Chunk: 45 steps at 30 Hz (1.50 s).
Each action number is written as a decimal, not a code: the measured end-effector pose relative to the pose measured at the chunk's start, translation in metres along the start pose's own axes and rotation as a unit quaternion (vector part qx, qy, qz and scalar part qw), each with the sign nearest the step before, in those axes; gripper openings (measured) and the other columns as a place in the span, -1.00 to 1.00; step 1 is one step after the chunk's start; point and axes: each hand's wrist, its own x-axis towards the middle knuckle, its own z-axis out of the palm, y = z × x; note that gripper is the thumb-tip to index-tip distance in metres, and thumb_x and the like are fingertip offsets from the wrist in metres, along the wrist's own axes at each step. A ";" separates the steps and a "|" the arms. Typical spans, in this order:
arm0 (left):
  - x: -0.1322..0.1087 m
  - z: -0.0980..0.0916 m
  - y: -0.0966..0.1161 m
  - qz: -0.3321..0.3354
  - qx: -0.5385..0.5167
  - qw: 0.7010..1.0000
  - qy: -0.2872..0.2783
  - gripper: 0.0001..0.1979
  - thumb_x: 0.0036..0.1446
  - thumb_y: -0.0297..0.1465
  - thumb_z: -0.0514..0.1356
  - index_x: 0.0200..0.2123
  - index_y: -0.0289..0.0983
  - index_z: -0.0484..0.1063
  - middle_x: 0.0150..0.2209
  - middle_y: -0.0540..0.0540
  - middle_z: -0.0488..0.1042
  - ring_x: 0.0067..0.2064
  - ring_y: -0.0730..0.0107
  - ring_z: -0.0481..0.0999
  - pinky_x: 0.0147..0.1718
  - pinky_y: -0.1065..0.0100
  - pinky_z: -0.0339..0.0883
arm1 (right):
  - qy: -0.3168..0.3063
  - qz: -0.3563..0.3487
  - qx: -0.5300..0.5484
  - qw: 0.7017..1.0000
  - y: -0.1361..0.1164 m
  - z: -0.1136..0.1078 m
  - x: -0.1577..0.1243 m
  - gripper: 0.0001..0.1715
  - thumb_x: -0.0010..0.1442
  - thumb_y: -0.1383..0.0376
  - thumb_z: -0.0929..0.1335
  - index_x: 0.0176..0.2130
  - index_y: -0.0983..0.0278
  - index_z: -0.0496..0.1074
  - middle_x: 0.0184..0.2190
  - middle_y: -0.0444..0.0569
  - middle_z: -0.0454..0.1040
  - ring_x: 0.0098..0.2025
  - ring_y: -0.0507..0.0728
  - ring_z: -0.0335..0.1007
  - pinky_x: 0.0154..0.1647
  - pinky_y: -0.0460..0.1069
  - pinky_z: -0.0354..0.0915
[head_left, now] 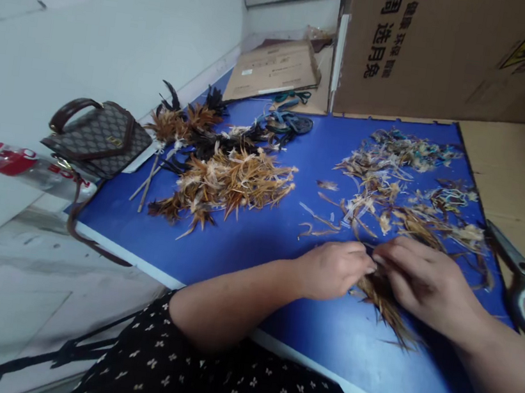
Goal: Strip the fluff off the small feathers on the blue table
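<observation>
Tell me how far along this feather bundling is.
Done, apparently: a heap of tied orange-brown feather bundles lies at the left of the blue board. In hand: the left hand and right hand pinch one small feather bunch together at its top. Left: loose feathers and trimmings spread ahead of the hands. The scissors lie unused at the right.

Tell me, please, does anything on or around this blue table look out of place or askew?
Mostly no: both hands, left hand and right hand, pinch a feather bundle. One oddity: the plastic bottle lies on its side beyond the blue table's left edge, beside the handbag. Feather scraps lie scattered loosely.
</observation>
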 end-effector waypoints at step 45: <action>0.015 0.014 -0.002 -0.268 -0.551 0.757 0.226 -0.74 0.00 -0.31 0.57 -0.28 -0.30 0.67 -0.23 -0.11 0.66 -0.12 0.35 0.61 0.11 0.21 0.42 | 0.077 0.030 0.005 0.997 -0.005 0.021 -0.005 -0.71 0.46 0.30 0.46 0.14 0.06 0.53 -0.13 0.01 0.63 -0.19 0.23 0.62 -0.11 0.13 0.55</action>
